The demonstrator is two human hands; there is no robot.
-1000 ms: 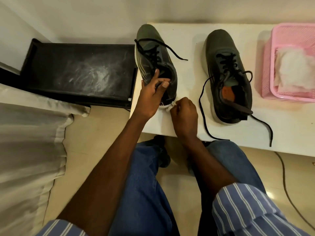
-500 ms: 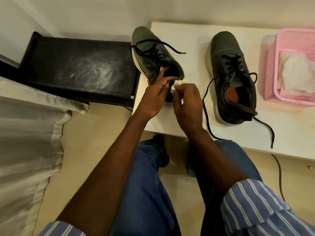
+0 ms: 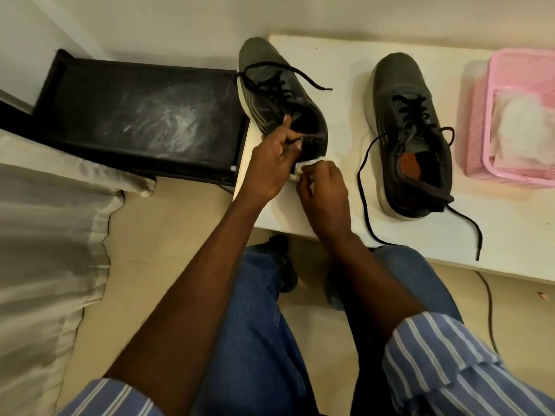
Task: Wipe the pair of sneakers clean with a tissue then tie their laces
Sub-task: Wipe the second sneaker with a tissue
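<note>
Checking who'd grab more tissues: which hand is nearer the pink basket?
Right. The right hand wipes the left sneaker's heel, nearer the pink basket; the left hand lies beyond it.

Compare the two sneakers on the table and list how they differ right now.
The left sneaker sits at the table's left edge, gripped at the heel by the left hand while the right hand presses a tissue against it; the right sneaker stands untouched. The left one tilts; the right rests flat. Both are dark with untied black laces.
</note>
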